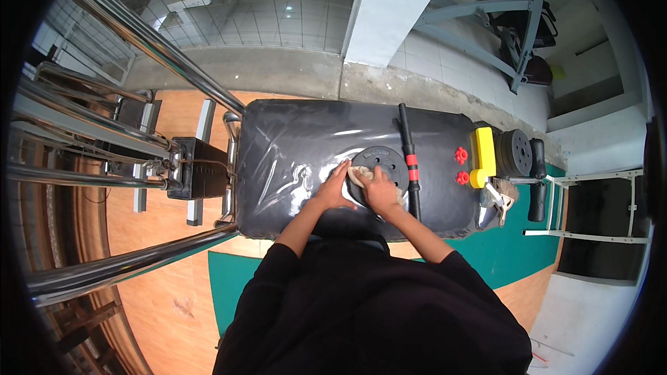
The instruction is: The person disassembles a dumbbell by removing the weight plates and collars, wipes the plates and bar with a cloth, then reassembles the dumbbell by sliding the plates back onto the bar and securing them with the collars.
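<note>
Left hand [333, 187] spread, right hand [381, 193] pinching cream cloth [357, 176] on round black plate [377, 157] mid-frame; your pushing could skid it across glossy-black bench [292, 135].

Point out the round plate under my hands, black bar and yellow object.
Round plate [396, 160]: head view, its upper-right face.
Black bar [412, 158]: head view, its red-banded middle.
Yellow object [483, 154]: head view, its long body.
</note>
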{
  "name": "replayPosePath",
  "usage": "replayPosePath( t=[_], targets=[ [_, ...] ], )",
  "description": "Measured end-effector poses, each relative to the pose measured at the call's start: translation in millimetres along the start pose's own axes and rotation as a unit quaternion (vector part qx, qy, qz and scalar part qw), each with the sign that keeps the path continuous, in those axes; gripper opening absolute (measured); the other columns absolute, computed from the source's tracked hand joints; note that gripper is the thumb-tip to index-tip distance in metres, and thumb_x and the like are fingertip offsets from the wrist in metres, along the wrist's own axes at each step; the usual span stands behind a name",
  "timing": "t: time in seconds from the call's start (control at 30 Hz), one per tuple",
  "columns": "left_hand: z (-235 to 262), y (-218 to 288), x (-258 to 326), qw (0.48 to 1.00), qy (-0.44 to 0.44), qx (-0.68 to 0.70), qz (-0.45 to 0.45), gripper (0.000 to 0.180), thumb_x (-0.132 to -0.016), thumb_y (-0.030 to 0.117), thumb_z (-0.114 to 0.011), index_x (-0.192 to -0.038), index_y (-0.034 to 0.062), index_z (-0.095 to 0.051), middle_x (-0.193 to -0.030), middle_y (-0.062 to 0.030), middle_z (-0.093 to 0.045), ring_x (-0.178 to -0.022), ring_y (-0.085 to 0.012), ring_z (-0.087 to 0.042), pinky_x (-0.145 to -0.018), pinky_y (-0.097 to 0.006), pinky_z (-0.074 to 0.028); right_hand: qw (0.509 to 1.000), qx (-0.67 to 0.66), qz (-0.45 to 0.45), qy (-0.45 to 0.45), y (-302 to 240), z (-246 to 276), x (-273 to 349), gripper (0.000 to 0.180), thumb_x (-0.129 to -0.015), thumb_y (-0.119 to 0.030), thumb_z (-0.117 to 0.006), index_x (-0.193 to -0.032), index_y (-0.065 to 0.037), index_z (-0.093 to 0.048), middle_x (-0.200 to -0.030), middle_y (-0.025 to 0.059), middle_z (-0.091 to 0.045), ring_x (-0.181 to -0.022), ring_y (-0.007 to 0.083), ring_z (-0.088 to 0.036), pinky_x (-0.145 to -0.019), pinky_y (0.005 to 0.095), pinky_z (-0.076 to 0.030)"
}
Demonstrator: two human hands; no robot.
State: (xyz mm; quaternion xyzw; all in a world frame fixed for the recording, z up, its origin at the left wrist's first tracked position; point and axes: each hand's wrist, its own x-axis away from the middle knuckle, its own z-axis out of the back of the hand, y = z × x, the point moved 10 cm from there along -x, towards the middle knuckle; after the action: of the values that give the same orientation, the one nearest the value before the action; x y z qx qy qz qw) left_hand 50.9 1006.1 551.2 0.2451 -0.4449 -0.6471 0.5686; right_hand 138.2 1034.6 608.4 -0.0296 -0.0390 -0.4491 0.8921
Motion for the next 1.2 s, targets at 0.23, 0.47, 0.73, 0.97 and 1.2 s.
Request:
replayPosePath(
  t=[0.23, 0.47, 0.73, 0.97, 1.2],
  targets=[
    [-2.1, -3.6, -7.1, 0.998, -0.008, 0.038, -0.050, 0.126, -0.047, 0.026, -0.088, -0.144, 0.0023, -0.012, -0.148, -0.0188, -0.018, -0.138, -0.0322, -0.017, -0.113, -0.037, -0.021, 0.988, 0.043, -0.125, 0.076, 54.3, 17.2, -29.6, 0.049, -0.079, -0.015, -0.057, -0.126, -0.027, -0.053, -0.102, 0.0139, -0.049, -0.084, 0.0304, -0.055, -0.068, 0.0404, -0.049],
    [-4.4, -4.5, -7.5, 0.997, -0.021, 0.047, -0.056, 0.121, -0.048, 0.016, -0.086, -0.144, 0.0032, -0.012, -0.148, -0.0183, -0.019, -0.138, -0.0323, -0.017, -0.113, -0.036, -0.022, 0.998, 0.020, 0.054, 0.017, -22.4, -1.1, 49.4, 0.048, -0.080, -0.016, -0.055, -0.125, -0.032, -0.053, -0.101, 0.0106, -0.050, -0.085, 0.0263, -0.054, -0.064, 0.0394, -0.048],
    [0.7, -1.0, -8.6, 0.998, -0.043, 0.036, -0.031, 0.107, -0.058, 0.011, -0.077, -0.144, 0.0022, -0.013, -0.149, -0.0187, -0.018, -0.138, -0.0315, -0.018, -0.112, -0.035, -0.023, 0.990, 0.098, -0.071, 0.069, 36.8, 28.5, -0.7, 0.045, -0.082, -0.011, -0.049, -0.122, -0.030, -0.055, -0.097, 0.0095, -0.050, -0.082, 0.0249, -0.054, -0.061, 0.0365, -0.046],
    [-0.7, -6.8, -14.9, 0.999, -0.045, 0.019, -0.012, 0.089, -0.072, 0.016, -0.068, -0.143, 0.0010, -0.018, -0.148, -0.0187, -0.022, -0.137, -0.0312, -0.021, -0.111, -0.034, -0.024, 0.996, 0.056, 0.056, 0.045, -5.0, 2.9, 85.5, 0.052, -0.079, -0.013, -0.053, -0.128, -0.034, -0.051, -0.105, 0.0110, -0.051, -0.085, 0.0251, -0.055, -0.061, 0.0377, -0.047],
    [1.0, -12.1, -21.6, 0.998, -0.047, 0.018, 0.031, 0.061, -0.087, 0.018, -0.048, -0.141, 0.0007, -0.026, -0.145, -0.0198, -0.027, -0.135, -0.0316, -0.027, -0.110, -0.036, -0.027, 0.987, 0.067, -0.118, 0.082, 65.7, 14.7, 32.6, 0.052, -0.078, -0.014, -0.057, -0.127, -0.031, -0.051, -0.102, 0.0114, -0.050, -0.085, 0.0273, -0.054, -0.065, 0.0395, -0.046]
  ],
)
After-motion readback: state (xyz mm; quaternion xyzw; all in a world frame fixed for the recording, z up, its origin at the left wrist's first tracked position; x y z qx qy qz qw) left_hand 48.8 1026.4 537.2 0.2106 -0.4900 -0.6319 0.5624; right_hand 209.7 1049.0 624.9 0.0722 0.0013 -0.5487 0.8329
